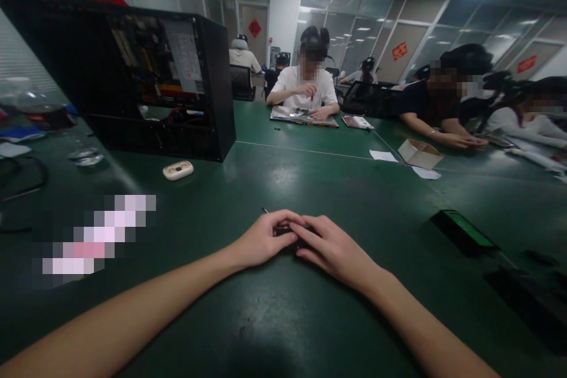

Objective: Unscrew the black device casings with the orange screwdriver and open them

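Note:
On the green table in front of me, my left hand [270,238] and my right hand [333,246] meet, fingertips touching and partly overlapping. Between them is a small black object [302,244], mostly hidden by my fingers, so its kind does not show. My left thumb and curled fingers grip it from the left. The right fingers close over its other side. A thin metallic tip [264,210] sticks out just beyond my left knuckles; what it belongs to cannot be made out.
An open black computer case [217,88] stands at the back left, with a white earbud case [178,170] before it. Left are a plastic bottle [44,109] and a blurred-out pink item [100,236]. A green-screened device [469,228] and a cardboard box [420,153] lie right. Co-workers sit opposite.

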Action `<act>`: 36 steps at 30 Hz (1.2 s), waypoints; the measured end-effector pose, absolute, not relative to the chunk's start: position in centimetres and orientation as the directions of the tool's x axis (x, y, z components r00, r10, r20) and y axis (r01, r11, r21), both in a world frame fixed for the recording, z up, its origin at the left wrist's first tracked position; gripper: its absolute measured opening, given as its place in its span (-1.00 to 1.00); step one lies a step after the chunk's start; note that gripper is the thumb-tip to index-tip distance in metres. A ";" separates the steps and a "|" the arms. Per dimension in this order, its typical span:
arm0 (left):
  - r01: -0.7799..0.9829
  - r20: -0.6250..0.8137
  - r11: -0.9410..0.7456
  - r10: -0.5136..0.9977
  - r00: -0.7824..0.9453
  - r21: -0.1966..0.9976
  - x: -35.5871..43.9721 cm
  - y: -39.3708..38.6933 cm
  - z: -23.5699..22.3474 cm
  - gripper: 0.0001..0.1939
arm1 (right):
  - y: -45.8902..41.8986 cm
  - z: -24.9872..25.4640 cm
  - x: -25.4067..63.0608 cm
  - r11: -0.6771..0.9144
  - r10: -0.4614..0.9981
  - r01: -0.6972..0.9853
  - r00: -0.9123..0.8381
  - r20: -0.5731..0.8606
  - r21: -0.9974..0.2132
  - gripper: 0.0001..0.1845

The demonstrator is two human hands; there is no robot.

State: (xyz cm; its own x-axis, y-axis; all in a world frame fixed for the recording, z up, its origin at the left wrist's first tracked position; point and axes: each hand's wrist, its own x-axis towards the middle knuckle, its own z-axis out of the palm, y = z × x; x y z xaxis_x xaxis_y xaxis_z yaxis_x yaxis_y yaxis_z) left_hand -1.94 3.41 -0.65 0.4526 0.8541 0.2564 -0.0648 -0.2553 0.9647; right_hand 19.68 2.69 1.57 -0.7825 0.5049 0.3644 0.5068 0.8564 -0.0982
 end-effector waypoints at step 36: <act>-0.046 0.131 -0.123 0.897 0.422 0.991 -1.8 3.8 -1.0 -0.80 | 7.1 6.4 41.2 -0.501 0.846 0.864 0.477 0.238 0.046 -0.47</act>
